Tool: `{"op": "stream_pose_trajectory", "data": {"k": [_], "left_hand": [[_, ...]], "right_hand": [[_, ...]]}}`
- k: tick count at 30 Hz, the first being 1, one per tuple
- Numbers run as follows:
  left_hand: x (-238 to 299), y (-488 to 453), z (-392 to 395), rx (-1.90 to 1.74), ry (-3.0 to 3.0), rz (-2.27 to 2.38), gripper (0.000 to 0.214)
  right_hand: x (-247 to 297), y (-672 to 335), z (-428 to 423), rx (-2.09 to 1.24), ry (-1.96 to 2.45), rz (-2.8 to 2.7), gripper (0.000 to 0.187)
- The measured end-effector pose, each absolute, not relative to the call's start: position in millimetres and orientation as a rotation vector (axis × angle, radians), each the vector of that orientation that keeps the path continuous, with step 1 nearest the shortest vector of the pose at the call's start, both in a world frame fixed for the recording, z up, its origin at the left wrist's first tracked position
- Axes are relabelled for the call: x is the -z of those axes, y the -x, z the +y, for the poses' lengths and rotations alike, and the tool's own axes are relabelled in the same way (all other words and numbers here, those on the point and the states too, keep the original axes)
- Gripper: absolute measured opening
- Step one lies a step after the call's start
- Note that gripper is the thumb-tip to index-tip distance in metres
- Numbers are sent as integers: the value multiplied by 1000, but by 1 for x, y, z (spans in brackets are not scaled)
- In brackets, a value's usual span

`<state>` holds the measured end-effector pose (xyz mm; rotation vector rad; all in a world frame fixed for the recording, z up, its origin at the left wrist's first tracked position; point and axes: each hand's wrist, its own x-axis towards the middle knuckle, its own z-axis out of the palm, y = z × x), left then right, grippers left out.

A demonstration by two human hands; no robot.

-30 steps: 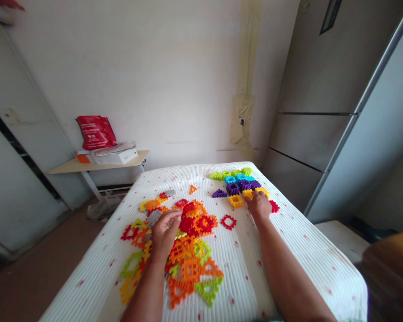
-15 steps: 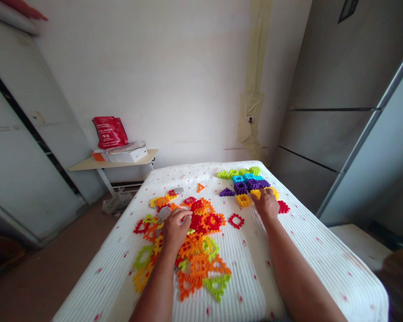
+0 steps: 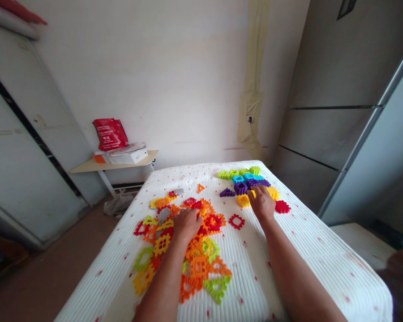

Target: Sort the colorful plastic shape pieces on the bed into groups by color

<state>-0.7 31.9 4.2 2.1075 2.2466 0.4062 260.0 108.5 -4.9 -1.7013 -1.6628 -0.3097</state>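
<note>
The left hand (image 3: 187,225) lies palm down on the far middle of a loose pile of pieces (image 3: 195,261), orange, red, yellow and green interlocking frames strewn over the left half of the white ribbed surface (image 3: 309,250). Its fingers curl over red and orange frames, and I cannot tell whether the grip has closed on one. The right hand (image 3: 262,203) rests flat and released at the near edge of a tidy cluster (image 3: 246,178) of green, blue and purple pieces at the far right. Its fingertips touch the purple row, with a yellow square (image 3: 243,201) just to its left and a red piece (image 3: 282,206) just to its right.

Between the hands lies a red square ring (image 3: 237,221) on its own. A purple triangle (image 3: 227,192) sits left of the cluster, and a small orange triangle (image 3: 200,188) lies farther left. Beyond the surface, at far left, a low shelf (image 3: 87,166) carries a red bag (image 3: 109,133) and a white box (image 3: 127,156). A grey fridge (image 3: 322,134) stands at right.
</note>
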Motion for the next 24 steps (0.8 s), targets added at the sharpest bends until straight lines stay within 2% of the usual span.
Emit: {"op": "stream_pose_trajectory", "data": {"k": [12,24], "left_hand": [[-2,0,43,-399,-2037,2177,60],[-1,-4,48,-337,-1927,2249,58]], "right_hand": [[5,-249,104,258,1564,-1761,28],[8,-234,102,296,1401,-1849,27]]}}
